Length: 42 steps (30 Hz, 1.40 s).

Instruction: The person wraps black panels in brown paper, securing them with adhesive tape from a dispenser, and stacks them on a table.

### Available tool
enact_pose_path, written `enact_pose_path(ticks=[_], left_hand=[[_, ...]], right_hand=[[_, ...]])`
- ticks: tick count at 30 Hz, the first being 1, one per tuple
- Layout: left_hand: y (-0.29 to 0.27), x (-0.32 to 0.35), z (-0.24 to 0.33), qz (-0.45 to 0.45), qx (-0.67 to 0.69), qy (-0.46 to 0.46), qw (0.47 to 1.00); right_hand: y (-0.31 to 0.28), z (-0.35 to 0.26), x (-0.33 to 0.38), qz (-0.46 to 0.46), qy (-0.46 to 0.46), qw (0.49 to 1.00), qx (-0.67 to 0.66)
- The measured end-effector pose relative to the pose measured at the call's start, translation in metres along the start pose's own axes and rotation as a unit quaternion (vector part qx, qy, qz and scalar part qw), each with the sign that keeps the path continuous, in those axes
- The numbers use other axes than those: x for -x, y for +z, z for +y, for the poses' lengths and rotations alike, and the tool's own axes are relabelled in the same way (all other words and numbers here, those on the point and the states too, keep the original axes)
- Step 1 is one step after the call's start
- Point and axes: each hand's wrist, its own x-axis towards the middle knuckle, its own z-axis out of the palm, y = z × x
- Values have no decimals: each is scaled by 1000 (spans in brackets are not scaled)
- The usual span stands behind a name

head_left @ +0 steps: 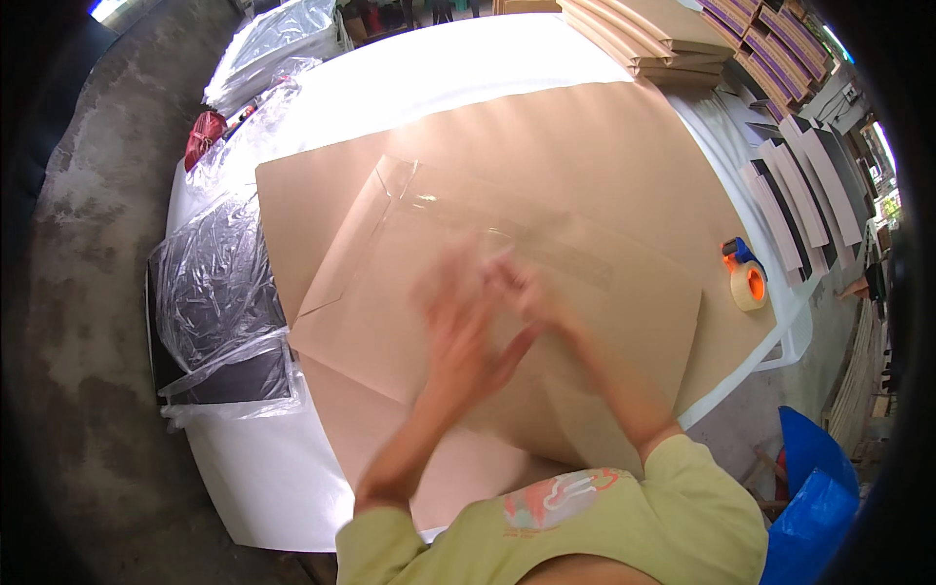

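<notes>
A flat brown cardboard piece [390, 292] with folded flaps lies on a larger brown sheet [585, 146] covering the white table [263, 478]. A strip of clear tape or film [546, 234] runs across the cardboard's upper part. My left hand [458, 327] is blurred by motion, fingers spread over the cardboard's middle. My right hand [522, 288] is also blurred, just to the right of it and near the clear strip. Whether either hand pinches the clear film cannot be made out.
An orange tape dispenser roll [746, 278] sits at the table's right edge. Plastic-wrapped dark items [219, 302] lie at the left, more plastic bags [273, 44] at the back left. Stacked flat boxes [663, 34] and dark panels [799, 185] are at the back right. A blue bag [814, 487] is on the floor.
</notes>
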Motion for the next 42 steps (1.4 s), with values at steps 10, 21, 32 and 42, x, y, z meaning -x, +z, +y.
enact_pose_path(ticks=[10,21,32,42], left_hand=[[51,142,-18,347,514,-388,682],[86,31,-108,82,403,-375,831],[135,142,40,291,290,-276,869],[29,120,-67,-136,132,-160,969]], right_hand=[[-161,-8,16,305,154,736,584],[-226,-1,93,316,216,806,451],[-195,119,145,565,-244,723,-312],[-233,72,184,251,65,792,553]])
